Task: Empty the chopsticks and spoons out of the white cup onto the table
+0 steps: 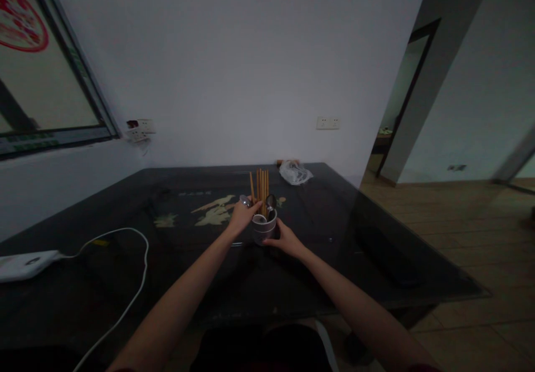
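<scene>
A small white cup [264, 231] stands on the dark glass table [188, 272] in front of me. Several wooden chopsticks [261, 185] stand upright in it, with a metal spoon [271, 202] beside them. My left hand [241, 216] is at the cup's left rim, its fingers closed on the handle of a second metal spoon [245, 200]. My right hand [286, 238] wraps the cup's right side and holds it steady.
A white power strip [25, 264] with a white cable [125, 288] lies at the left of the table. A crumpled clear plastic bag [295, 172] sits at the far edge. A wall stands behind; a doorway and wooden floor lie to the right.
</scene>
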Available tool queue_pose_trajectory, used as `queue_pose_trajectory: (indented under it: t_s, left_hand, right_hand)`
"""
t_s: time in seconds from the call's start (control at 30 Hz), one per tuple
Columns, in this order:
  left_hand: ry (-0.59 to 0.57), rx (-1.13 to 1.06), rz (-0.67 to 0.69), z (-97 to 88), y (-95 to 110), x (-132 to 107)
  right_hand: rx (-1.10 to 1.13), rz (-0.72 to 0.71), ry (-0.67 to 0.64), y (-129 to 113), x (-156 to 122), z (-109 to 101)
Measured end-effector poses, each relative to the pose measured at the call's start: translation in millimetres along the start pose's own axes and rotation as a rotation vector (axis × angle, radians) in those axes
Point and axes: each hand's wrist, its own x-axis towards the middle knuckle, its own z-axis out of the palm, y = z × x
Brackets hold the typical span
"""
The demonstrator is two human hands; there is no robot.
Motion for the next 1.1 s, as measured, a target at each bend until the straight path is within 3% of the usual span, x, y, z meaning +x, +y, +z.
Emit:
queue_pose_trajectory:
  t_s: [0.4,0.6,0.83,1.1]
  left_hand:
    - [0.049,0.013,-0.003,3.7,1,-2]
    - [0.12,0.091,0.064,-2.8,14,-3]
    - [0.115,-0.242,0.113,-8.2,32,-2]
    - [0.186,-0.465,0.169,-23.8,56,6]
  right_hand:
    - [-0.01,-0.001,-0.001,-5,-1,-1]
    - [-0.032,0.017,0.015,-5,0,0]
    - [-0.031,0.012,0.018,-4,0,1]
    - [-0.03,0.011,0.008,-3,0,-1]
